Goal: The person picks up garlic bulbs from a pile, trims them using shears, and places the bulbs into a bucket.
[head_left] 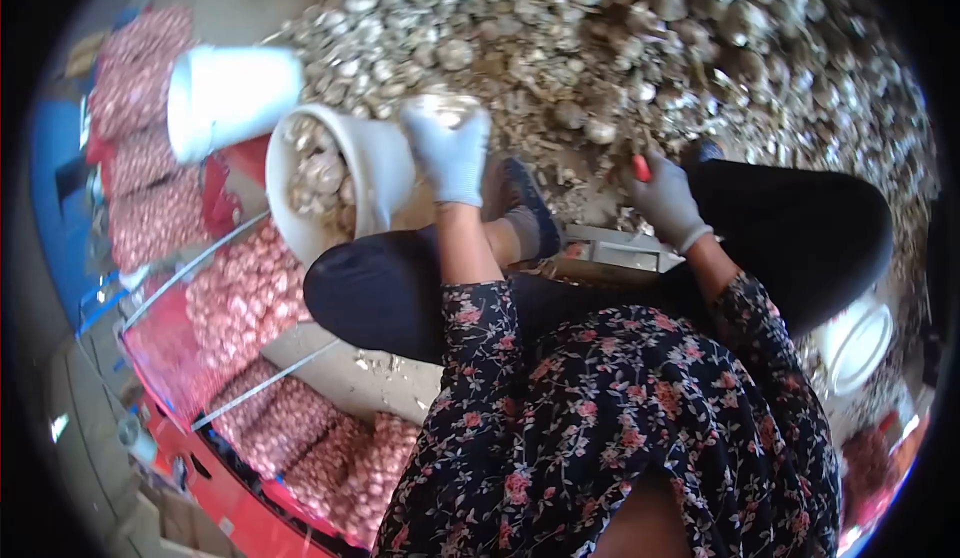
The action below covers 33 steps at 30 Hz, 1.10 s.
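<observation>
My left hand [450, 153], in a pale glove, is closed round a pale garlic bulb [447, 106] just right of a white bucket [385, 163]. Bulbs [320, 170] lie inside that tilted bucket. My right hand [664, 198], also gloved, grips a tool with a red handle [641, 168]; the rest of the tool is hard to make out. Beyond both hands spreads a large heap of garlic [570, 58] with loose skins and stalks.
Another white bucket [235, 93] lies tipped at the left. Net sacks of garlic [250, 288] fill the left side, by a red crate [230, 503]. A metal box [620, 248] sits between my legs; a white container [858, 343] stands at the right.
</observation>
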Each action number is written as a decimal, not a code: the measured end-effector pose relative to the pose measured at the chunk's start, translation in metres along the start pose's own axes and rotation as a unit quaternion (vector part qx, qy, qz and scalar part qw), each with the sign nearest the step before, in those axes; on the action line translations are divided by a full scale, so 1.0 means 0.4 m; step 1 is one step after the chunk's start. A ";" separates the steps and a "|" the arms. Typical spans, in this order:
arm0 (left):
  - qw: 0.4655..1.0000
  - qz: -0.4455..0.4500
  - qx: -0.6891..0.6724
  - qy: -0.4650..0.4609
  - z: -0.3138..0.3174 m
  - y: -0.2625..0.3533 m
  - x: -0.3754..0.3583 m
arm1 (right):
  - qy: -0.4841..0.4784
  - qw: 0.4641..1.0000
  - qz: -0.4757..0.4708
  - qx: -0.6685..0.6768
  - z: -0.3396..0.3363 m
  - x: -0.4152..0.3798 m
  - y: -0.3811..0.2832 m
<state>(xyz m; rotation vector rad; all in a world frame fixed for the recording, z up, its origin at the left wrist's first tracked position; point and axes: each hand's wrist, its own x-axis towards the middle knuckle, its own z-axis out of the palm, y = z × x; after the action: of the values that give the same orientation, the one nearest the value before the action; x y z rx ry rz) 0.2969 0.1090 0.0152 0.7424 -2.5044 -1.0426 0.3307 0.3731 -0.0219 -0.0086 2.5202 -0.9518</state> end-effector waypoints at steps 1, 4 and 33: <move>0.995 -0.027 0.062 0.069 -0.080 0.013 0.031 | -0.003 1.000 0.002 0.021 -0.004 -0.004 -0.007; 0.959 -0.086 0.203 0.179 -0.326 -0.014 0.105 | -0.028 0.999 0.011 0.024 -0.015 -0.009 -0.033; 0.876 -0.150 -0.344 -0.304 0.170 -0.143 0.256 | -0.123 0.991 0.050 0.004 -0.043 -0.044 -0.099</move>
<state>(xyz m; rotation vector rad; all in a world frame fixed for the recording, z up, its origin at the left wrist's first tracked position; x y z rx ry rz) 0.2006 0.0534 -0.0625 0.6415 -2.1801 -2.4194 0.3339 0.3565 0.0214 0.0015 2.2682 -0.8639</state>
